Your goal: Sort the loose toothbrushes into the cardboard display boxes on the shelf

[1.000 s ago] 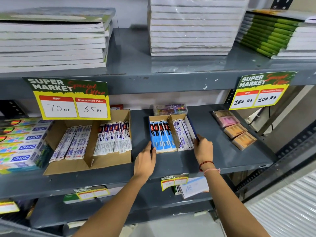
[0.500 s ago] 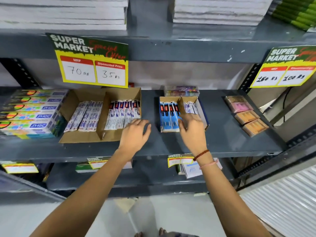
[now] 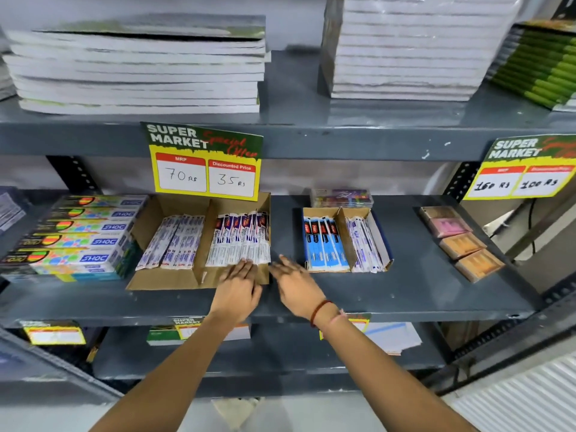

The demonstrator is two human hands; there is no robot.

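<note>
Two cardboard display boxes stand on the grey middle shelf (image 3: 405,294). The large box (image 3: 162,279) on the left holds white-and-purple toothbrush packs (image 3: 174,241) in its left half and white, red-topped packs (image 3: 240,238) in its right half. The small box (image 3: 344,226) to the right holds blue packs (image 3: 324,244) and white-purple packs (image 3: 364,244). My left hand (image 3: 238,285) lies flat on the large box's front right corner, fingers spread, touching the packs' lower ends. My right hand (image 3: 296,285) hovers open over the bare shelf between the two boxes. Neither hand holds anything.
Stacked toothpaste cartons (image 3: 78,235) sit left of the large box. Soap bars (image 3: 458,241) lie at the right, a colourful pack (image 3: 343,198) behind the small box. Price signs (image 3: 202,163) hang from the upper shelf, which carries notebook stacks (image 3: 140,67).
Both hands left the small box and moved left. My left hand now rests on the large box's front right corner; my right hand has come off the small box's packs.
</note>
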